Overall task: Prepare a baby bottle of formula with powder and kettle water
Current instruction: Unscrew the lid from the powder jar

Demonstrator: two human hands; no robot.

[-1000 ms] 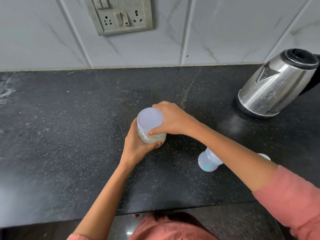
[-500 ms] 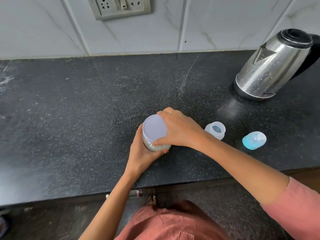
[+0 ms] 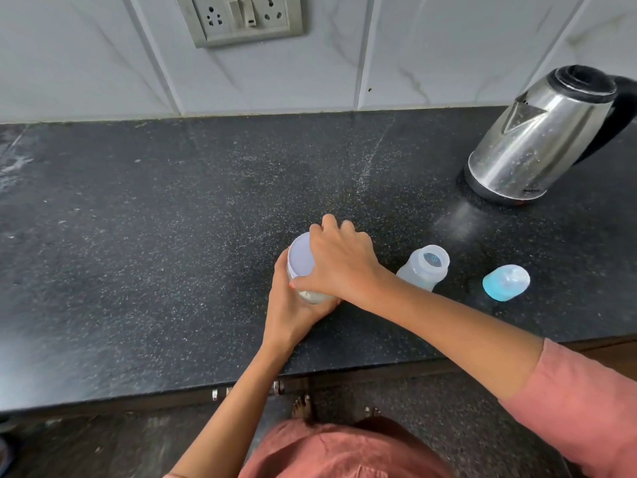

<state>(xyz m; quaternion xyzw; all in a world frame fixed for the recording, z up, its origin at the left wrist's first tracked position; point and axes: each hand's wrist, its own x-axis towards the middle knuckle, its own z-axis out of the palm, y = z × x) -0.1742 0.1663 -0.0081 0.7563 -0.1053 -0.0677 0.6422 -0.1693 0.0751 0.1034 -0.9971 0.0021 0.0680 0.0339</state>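
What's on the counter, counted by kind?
Powder jar, closed, gripped by left hand and right hand: 1
Baby bottle, open-topped: 1
Blue bottle cap, lying apart from the bottle: 1
Steel kettle: 1
Total: 4

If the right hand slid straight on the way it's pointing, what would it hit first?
The right hand grips the lid of the jar, so that comes first. Beyond, the way looks free over the counter to the wall, though depth is unclear.
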